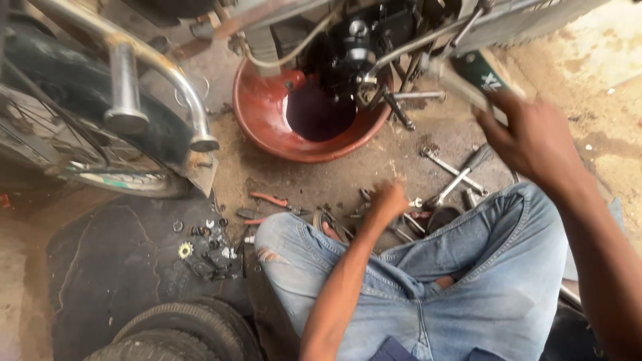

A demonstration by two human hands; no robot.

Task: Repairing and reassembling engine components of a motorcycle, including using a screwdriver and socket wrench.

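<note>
I sit on the ground in blue jeans before a motorcycle engine (361, 47). My right hand (531, 137) is raised at the upper right, gripping a green-handled tool (478, 73) that points toward the engine. My left hand (389, 200) reaches down among the loose tools (455, 174) on the ground between my knees, fingers curled; whether it holds anything is hidden. A red basin (267, 113) holding dark oil sits under the engine.
A motorcycle wheel (80, 134) and chrome exhaust pipe (160, 73) fill the left. Red-handled pliers (271, 199) and small parts, including a gear (185, 250), lie on a dark mat. Stacked tyres (180, 331) sit at the bottom left.
</note>
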